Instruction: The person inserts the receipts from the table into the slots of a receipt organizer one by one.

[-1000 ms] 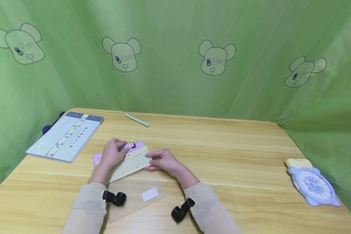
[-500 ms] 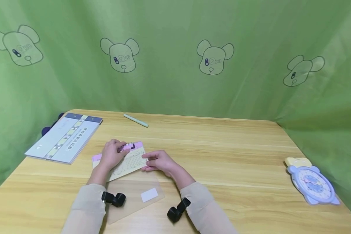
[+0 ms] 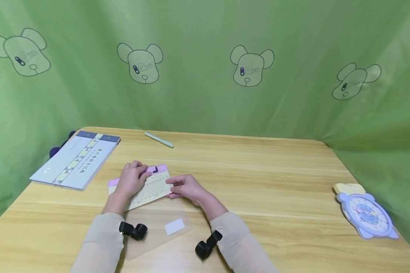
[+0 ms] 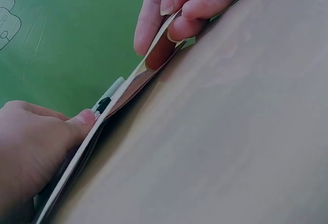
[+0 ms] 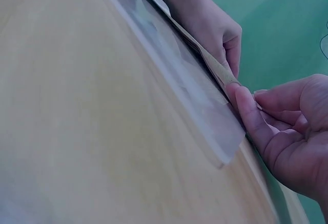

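A pink clipboard (image 3: 161, 168) lies at an angle left of the table's middle, its top strip showing above a cream printed sheet (image 3: 152, 191). My left hand (image 3: 130, 181) holds the metal clip (image 3: 154, 170) at the board's top edge, thumb and fingers about it. At the sheet's right edge, my right hand (image 3: 188, 190) pinches the paper between thumb and fingers. In the left wrist view the sheet (image 4: 125, 83) is seen edge-on, bowed away from the board beneath near the right fingers (image 4: 168, 2). A clear plastic sheet (image 3: 150, 233) with a white label lies nearer me, partly under the clipboard.
A pale blue folder (image 3: 73, 161) lies at the left edge, a mint pen (image 3: 158, 140) at the back. On the right sit a blue toy clock (image 3: 367, 215) and a yellow block (image 3: 348, 188). A green curtain (image 3: 198, 106) rises behind the table.
The right hand has shifted slightly left with the cream sheet, which now covers more of the pink board, up near the clip. The left hand has stayed at the clip.
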{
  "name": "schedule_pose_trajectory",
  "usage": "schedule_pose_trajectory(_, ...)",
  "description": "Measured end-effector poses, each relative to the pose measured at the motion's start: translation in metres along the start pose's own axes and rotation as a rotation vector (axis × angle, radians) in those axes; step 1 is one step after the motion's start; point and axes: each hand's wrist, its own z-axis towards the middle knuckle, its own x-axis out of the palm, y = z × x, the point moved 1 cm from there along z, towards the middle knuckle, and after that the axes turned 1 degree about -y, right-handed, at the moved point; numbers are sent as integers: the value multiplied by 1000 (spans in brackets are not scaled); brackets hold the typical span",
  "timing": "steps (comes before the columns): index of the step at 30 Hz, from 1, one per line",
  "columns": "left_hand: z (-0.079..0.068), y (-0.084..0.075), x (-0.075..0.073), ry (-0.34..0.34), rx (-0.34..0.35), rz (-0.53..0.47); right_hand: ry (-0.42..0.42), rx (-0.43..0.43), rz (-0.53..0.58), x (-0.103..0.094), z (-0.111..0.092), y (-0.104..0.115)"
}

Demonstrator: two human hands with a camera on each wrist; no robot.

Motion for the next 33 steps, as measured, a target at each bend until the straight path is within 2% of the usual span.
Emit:
schedule_pose_trajectory(8,0,-1,-1,8,4,32,-7,-29,-8,2,1,0)
schedule_pose_trajectory(23,0,-2,-1,-18,12,24,-75,-8,-37,7,11,6)
schedule_pose_trajectory(33,-1,-2,-2,-12,4,10,-119,3,-40,8,20,7)
